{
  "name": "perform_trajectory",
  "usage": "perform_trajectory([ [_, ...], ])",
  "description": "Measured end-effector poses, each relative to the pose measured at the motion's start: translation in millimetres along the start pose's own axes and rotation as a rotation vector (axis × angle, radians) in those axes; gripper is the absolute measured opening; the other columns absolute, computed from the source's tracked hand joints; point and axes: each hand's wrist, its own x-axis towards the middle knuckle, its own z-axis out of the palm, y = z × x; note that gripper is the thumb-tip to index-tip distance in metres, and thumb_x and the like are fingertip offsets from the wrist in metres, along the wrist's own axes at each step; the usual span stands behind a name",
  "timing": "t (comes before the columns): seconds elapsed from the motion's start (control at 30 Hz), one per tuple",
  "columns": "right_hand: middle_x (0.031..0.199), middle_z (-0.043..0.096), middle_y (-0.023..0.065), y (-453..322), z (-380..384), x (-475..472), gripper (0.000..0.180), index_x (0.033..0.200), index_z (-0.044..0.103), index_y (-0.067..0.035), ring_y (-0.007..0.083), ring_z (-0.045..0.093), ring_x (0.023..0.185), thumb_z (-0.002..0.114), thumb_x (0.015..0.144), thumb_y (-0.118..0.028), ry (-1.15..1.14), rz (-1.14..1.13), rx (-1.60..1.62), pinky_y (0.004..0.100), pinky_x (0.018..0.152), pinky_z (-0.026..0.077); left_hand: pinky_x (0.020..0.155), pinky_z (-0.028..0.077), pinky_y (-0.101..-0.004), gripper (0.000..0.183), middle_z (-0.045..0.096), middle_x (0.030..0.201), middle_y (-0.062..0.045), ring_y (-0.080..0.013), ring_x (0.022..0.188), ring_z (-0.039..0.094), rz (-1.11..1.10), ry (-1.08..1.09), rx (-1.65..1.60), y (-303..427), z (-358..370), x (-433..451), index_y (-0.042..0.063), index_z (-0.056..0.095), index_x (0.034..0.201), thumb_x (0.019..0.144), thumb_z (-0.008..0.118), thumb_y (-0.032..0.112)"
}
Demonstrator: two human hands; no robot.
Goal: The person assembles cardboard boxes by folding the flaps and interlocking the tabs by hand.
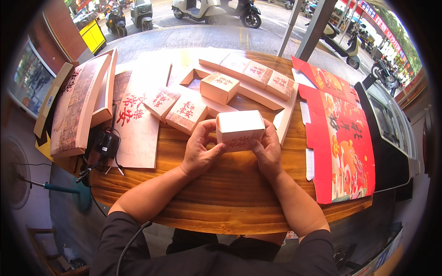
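Note:
Between both hands I hold a small paperboard box [238,129], raised over the near part of the wooden table. Its blank white side faces up, and a side with printed red characters faces me. My left hand [203,148] grips its left end, thumb on the near face. My right hand [267,150] grips its right end in the same way. Just beyond my left hand, two more small printed boxes, one box [187,114] and another box [161,102], sit side by side. Another printed box [220,87] stands farther off inside a paperboard frame [257,95].
A row of small boxes [257,72] lines the far side. Flat printed board [138,138], large cartons [81,107] and a black adapter with cables [107,143] occupy the left. Red printed cardboard [342,138] lies right on the table [234,196], beside a glass-fronted display case [393,117].

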Motion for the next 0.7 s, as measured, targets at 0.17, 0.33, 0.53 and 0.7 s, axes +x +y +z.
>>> perform_trajectory([
  [0.17,0.134,0.051,0.0091,-3.9,3.0,1.6,0.061,0.145,0.037,0.001,0.0180,0.050,0.126,0.067,0.098,-0.023,-0.013,-0.035,-0.014,0.0353,0.110,0.040,0.091,0.051,-0.0295,0.054,0.054,0.127,-0.008,-0.0137,0.111,0.057,0.018,-0.024,-0.003,1.3,-0.2,0.2,0.002,0.044,0.128,0.088,0.078,0.014],
  [0.33,0.133,0.049,0.0087,-1.9,-1.4,-0.3,0.059,0.146,0.038,0.002,0.0187,0.052,0.124,0.062,0.101,-0.026,-0.001,-0.035,-0.040,0.0351,0.107,0.043,0.094,0.050,-0.0304,0.049,0.059,0.118,-0.008,-0.0130,0.108,0.058,0.019,0.106,-0.065,5.5,6.4,1.2,0.004,0.044,0.122,0.089,0.078,0.012],
  [0.53,0.131,0.051,0.0081,-7.9,4.1,-1.2,0.054,0.143,0.040,0.003,0.0167,0.054,0.119,0.060,0.102,-0.025,0.017,0.011,-0.016,0.0334,0.105,0.043,0.096,0.048,-0.0303,0.046,0.061,0.114,-0.007,-0.0127,0.106,0.058,0.062,0.169,0.004,8.2,3.2,-1.2,0.004,0.045,0.119,0.089,0.078,0.013],
  [0.7,0.129,0.056,0.0080,6.3,-6.1,1.1,0.045,0.138,0.045,0.003,0.0137,0.054,0.116,0.056,0.104,-0.024,0.062,0.011,0.074,0.0288,0.104,0.042,0.100,0.045,-0.0311,0.051,0.061,0.119,-0.006,-0.0139,0.111,0.056,0.117,0.024,0.015,11.4,-0.3,-5.8,0.000,0.049,0.129,0.089,0.079,0.013],
])
